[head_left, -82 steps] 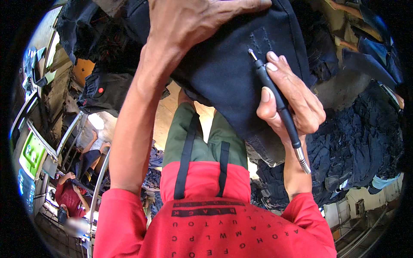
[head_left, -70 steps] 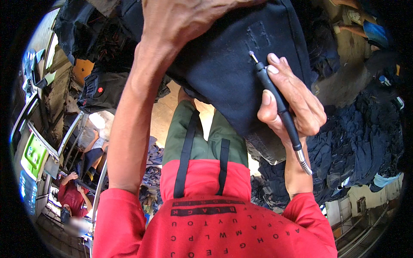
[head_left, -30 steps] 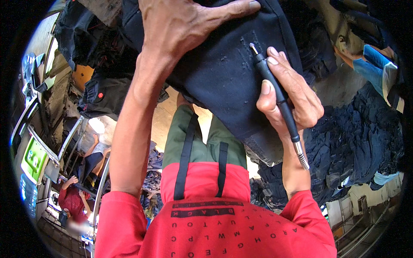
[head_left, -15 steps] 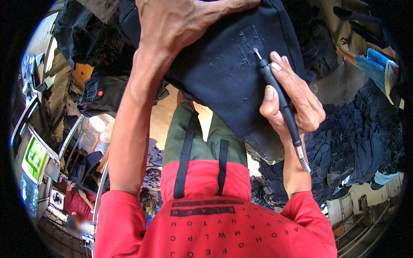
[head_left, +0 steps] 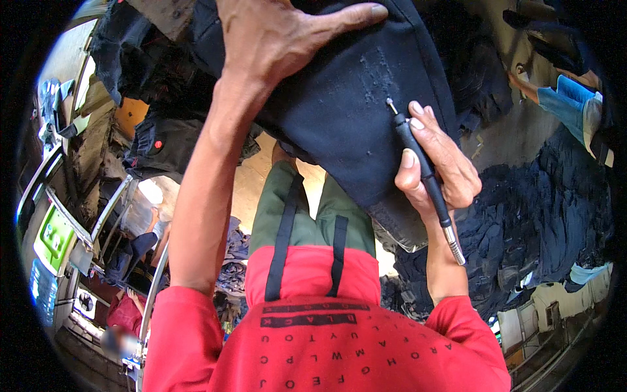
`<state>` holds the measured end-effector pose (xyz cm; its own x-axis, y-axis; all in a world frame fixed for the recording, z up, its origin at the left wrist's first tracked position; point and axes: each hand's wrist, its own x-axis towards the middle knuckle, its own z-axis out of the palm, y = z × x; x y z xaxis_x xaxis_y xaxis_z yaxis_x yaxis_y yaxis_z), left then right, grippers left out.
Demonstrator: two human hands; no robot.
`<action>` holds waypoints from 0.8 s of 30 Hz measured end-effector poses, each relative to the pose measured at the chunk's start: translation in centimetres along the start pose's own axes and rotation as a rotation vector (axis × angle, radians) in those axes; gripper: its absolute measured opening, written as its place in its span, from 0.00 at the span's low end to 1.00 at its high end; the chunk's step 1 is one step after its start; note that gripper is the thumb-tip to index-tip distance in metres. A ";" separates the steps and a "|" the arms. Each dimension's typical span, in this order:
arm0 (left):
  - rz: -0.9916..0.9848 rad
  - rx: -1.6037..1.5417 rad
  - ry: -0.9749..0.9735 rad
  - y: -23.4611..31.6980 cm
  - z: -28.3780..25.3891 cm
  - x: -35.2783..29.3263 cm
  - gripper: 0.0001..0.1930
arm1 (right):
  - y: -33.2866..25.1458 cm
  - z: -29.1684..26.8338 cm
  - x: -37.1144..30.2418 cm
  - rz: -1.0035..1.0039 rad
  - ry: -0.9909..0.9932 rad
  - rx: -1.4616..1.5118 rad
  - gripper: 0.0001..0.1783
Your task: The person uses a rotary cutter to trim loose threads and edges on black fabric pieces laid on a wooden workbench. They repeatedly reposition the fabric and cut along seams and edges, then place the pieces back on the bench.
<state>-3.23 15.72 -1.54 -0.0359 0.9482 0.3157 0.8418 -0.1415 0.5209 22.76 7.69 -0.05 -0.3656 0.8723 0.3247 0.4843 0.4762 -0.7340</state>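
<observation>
Stretched out in front of me is a dark denim garment (head_left: pixel 326 121), probably a trouser leg. My left hand (head_left: pixel 269 44) lies on its upper part with the thumb spread to the right; the other fingertips are cut off by the top edge. In my right hand (head_left: pixel 452 171) is a slim black rotary grinder handpiece (head_left: pixel 418 145), gripped like a pen, with a metal spring at its rear end. Its small pale tip is at the lower edge of a scuffed patch (head_left: pixel 377 68) with frayed, lighter threads. Whether the tip touches the cloth I cannot tell.
Heaps of dark garments (head_left: pixel 542 202) spread at the right, with more dark clothes (head_left: pixel 163 140) at the left. A green plastic tray (head_left: pixel 55 238) stands at the far left. Another person in dark red (head_left: pixel 124 312) sits at the lower left; someone's arm (head_left: pixel 526 85) shows at the upper right.
My right hand has drawn the handpiece a little downward, its tip now lower on the scuffed patch. The patch looks more frayed. My left hand sits slightly further right and lower in view.
</observation>
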 end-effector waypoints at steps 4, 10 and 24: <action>-0.005 -0.038 -0.003 0.7 -0.8 0.7 0.22 | 0.1 0.0 0.2 -0.056 -0.025 0.042 0.19; -0.016 -0.049 -0.014 0.4 -0.8 0.5 0.23 | -0.5 -0.2 0.2 -0.029 -0.011 -0.009 0.18; 0.091 0.126 0.136 1.5 -0.9 0.2 0.18 | -4.5 -1.7 -2.6 0.046 0.005 0.190 0.16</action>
<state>-2.49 15.44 0.07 -0.0224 0.8847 0.4656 0.9052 -0.1798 0.3851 22.87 3.48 3.40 -0.3428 0.8933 0.2907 0.3416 0.4068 -0.8473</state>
